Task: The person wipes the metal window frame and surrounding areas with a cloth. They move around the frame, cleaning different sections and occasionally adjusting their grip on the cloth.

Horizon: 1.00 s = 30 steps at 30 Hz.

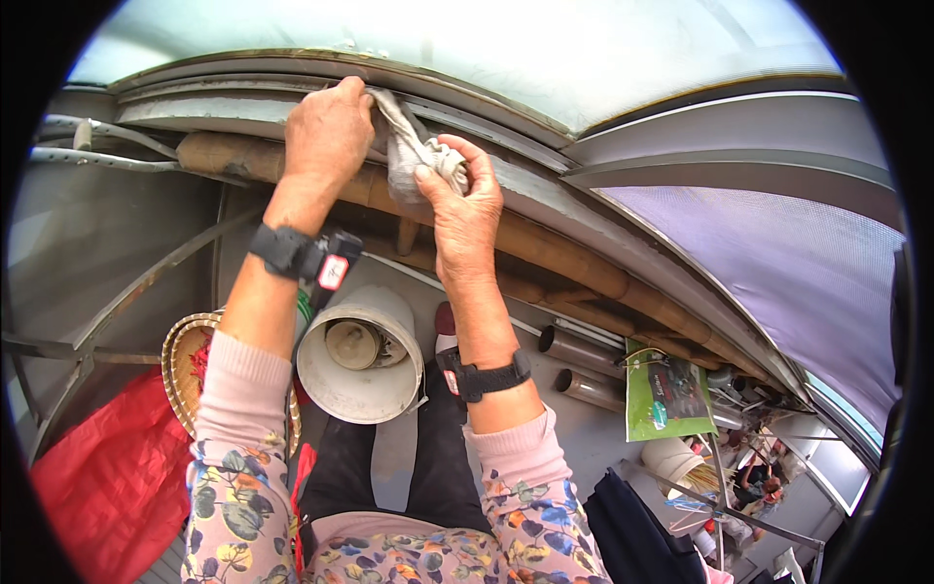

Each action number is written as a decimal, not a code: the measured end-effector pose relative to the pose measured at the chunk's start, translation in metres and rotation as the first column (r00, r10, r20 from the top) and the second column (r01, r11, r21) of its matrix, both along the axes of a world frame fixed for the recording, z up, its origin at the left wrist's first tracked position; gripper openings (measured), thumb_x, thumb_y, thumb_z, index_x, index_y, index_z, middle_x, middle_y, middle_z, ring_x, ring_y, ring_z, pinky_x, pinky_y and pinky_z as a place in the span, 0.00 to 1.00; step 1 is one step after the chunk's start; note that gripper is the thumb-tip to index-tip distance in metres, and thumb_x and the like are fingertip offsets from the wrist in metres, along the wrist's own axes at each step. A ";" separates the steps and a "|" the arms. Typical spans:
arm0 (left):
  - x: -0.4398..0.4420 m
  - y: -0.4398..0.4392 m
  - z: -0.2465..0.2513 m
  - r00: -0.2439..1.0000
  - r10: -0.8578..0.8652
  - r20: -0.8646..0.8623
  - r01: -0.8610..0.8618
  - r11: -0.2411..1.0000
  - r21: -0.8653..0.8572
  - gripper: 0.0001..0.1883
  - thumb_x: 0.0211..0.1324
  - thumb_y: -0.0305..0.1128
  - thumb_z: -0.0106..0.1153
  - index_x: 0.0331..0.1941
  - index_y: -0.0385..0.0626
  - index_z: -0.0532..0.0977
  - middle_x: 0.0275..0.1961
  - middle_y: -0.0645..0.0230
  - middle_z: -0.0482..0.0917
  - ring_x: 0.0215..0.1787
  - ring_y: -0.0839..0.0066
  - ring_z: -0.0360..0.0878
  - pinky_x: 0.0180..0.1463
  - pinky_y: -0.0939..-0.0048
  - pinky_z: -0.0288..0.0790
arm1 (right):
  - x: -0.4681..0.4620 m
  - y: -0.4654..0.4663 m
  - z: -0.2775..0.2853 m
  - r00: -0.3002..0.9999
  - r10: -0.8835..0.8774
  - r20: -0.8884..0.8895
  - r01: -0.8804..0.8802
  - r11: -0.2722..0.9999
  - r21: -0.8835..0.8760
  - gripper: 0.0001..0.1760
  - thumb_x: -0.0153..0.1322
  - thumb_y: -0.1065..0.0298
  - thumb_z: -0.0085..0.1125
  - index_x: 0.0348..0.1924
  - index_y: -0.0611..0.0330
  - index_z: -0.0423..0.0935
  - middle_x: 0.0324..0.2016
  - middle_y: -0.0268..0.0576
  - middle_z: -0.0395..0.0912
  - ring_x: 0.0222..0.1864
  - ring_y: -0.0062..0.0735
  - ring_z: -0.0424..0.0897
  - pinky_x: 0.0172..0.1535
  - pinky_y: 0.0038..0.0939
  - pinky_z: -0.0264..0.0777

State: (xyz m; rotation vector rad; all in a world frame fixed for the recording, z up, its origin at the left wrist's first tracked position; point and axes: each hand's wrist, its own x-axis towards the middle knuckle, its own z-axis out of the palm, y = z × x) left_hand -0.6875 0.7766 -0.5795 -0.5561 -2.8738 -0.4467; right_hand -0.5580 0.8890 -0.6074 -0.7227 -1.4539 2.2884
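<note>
Both arms reach up to a window frame (255, 91) with metal sliding tracks. My left hand (328, 135) is closed in a fist at the track, pinching one end of a grey cloth (405, 157). The fabric looks soft and knitted; whether it is a garment cannot be told. From that hand it runs down to the right into a crumpled bunch. My right hand (471, 208) grips this bunch between thumb and fingers, just in front of the sill (525, 193). Part of the cloth lies against the frame, and my left fingertips are mostly hidden.
Below the sill runs a brown bamboo pole (576, 255). A white bucket (394, 321) with a round object inside stands by my legs. At left are a woven basket (175, 365) with red contents and red fabric (109, 474). Metal pipes (584, 350) and a green bag (668, 394) lie right.
</note>
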 end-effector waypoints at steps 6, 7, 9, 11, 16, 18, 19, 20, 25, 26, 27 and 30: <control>0.062 0.034 0.007 0.975 -0.184 0.126 0.124 0.916 0.383 0.07 0.67 0.35 0.55 0.38 0.45 0.77 0.35 0.53 0.82 0.38 0.49 0.82 0.39 0.53 0.75 | 0.032 0.025 0.004 0.997 -0.067 -0.030 0.063 0.991 -0.119 0.23 0.67 0.81 0.66 0.56 0.58 0.77 0.46 0.36 0.78 0.47 0.23 0.78 0.52 0.25 0.74; 0.068 0.039 0.006 0.966 -0.196 0.170 0.131 0.935 0.330 0.07 0.66 0.34 0.54 0.38 0.45 0.78 0.35 0.55 0.81 0.39 0.50 0.81 0.41 0.54 0.75 | 0.037 0.028 0.004 0.996 -0.083 -0.009 0.081 0.985 -0.152 0.23 0.68 0.82 0.65 0.56 0.59 0.76 0.47 0.36 0.78 0.47 0.23 0.78 0.53 0.25 0.74; 0.077 0.043 0.005 0.940 -0.256 0.224 0.164 0.918 0.362 0.06 0.65 0.32 0.56 0.37 0.44 0.78 0.34 0.56 0.80 0.39 0.50 0.80 0.42 0.54 0.74 | 0.046 0.033 0.005 0.996 -0.084 0.037 0.089 0.985 -0.151 0.23 0.72 0.81 0.61 0.59 0.58 0.72 0.49 0.40 0.78 0.49 0.28 0.80 0.52 0.31 0.79; 0.085 0.041 0.003 0.951 -0.264 0.160 0.156 0.858 0.490 0.06 0.64 0.31 0.58 0.38 0.42 0.78 0.35 0.53 0.80 0.38 0.51 0.80 0.43 0.56 0.75 | 0.054 0.032 0.006 0.994 -0.112 -0.008 0.107 0.966 -0.234 0.24 0.71 0.81 0.62 0.60 0.58 0.72 0.51 0.41 0.78 0.51 0.30 0.79 0.55 0.34 0.78; 0.104 0.016 -0.005 0.846 -0.275 0.456 -0.102 0.757 0.646 0.10 0.68 0.33 0.57 0.42 0.38 0.79 0.35 0.58 0.81 0.35 0.70 0.78 0.41 0.66 0.73 | 0.078 0.023 0.004 0.990 -0.083 -0.110 0.042 0.940 -0.337 0.26 0.64 0.83 0.63 0.55 0.57 0.76 0.49 0.40 0.78 0.49 0.32 0.79 0.54 0.35 0.78; 0.113 0.003 -0.010 0.810 -0.231 0.539 -0.197 0.759 0.621 0.09 0.70 0.34 0.56 0.42 0.42 0.80 0.29 0.75 0.76 0.26 0.84 0.70 0.27 0.77 0.65 | 0.083 0.019 0.000 0.997 -0.033 -0.064 0.009 0.940 -0.341 0.24 0.65 0.79 0.62 0.55 0.54 0.76 0.45 0.36 0.79 0.46 0.26 0.79 0.49 0.31 0.79; 0.117 -0.007 -0.012 0.728 -0.235 0.644 -0.272 0.763 0.586 0.09 0.72 0.36 0.55 0.42 0.45 0.80 0.26 0.80 0.72 0.19 0.89 0.63 0.20 0.80 0.56 | 0.088 0.019 -0.001 0.997 0.013 -0.073 -0.038 0.935 -0.353 0.22 0.65 0.77 0.62 0.54 0.53 0.76 0.42 0.33 0.79 0.42 0.23 0.79 0.46 0.28 0.78; 0.120 -0.013 -0.017 0.744 -0.204 0.637 -0.260 0.789 0.556 0.10 0.72 0.37 0.54 0.43 0.46 0.80 0.26 0.81 0.72 0.18 0.89 0.61 0.19 0.80 0.55 | 0.089 0.017 -0.002 0.996 0.000 -0.093 -0.040 0.903 -0.429 0.22 0.66 0.76 0.61 0.53 0.52 0.76 0.40 0.31 0.78 0.39 0.20 0.79 0.42 0.24 0.77; 0.140 -0.055 -0.053 0.709 -0.129 0.693 -0.300 0.834 0.462 0.11 0.72 0.40 0.55 0.46 0.48 0.80 0.25 0.82 0.69 0.17 0.90 0.59 0.18 0.81 0.56 | 0.099 0.016 -0.006 0.998 -0.041 -0.045 0.013 0.868 -0.496 0.20 0.66 0.76 0.56 0.51 0.54 0.75 0.37 0.30 0.76 0.38 0.17 0.76 0.43 0.22 0.74; 0.144 -0.064 -0.058 0.715 -0.122 0.688 -0.283 0.850 0.445 0.11 0.72 0.40 0.55 0.47 0.49 0.81 0.25 0.82 0.69 0.17 0.90 0.59 0.18 0.81 0.56 | 0.104 0.016 -0.005 0.999 -0.040 -0.035 0.018 0.876 -0.482 0.19 0.66 0.76 0.54 0.51 0.54 0.74 0.37 0.31 0.76 0.38 0.18 0.76 0.43 0.23 0.74; 0.146 -0.073 -0.061 0.710 -0.127 0.693 -0.274 0.857 0.437 0.11 0.72 0.40 0.55 0.47 0.49 0.81 0.25 0.82 0.68 0.17 0.90 0.59 0.18 0.81 0.57 | 0.108 0.017 -0.006 0.998 -0.051 -0.022 0.033 0.871 -0.489 0.19 0.65 0.75 0.54 0.50 0.54 0.75 0.36 0.31 0.76 0.37 0.18 0.76 0.42 0.23 0.73; 0.153 -0.086 -0.062 0.667 -0.085 0.740 -0.335 0.853 0.401 0.11 0.72 0.40 0.55 0.48 0.49 0.81 0.24 0.82 0.67 0.18 0.90 0.58 0.18 0.81 0.57 | 0.110 0.016 -0.010 0.997 -0.081 -0.010 0.066 0.874 -0.482 0.19 0.63 0.75 0.54 0.48 0.54 0.75 0.35 0.32 0.77 0.35 0.19 0.76 0.39 0.22 0.72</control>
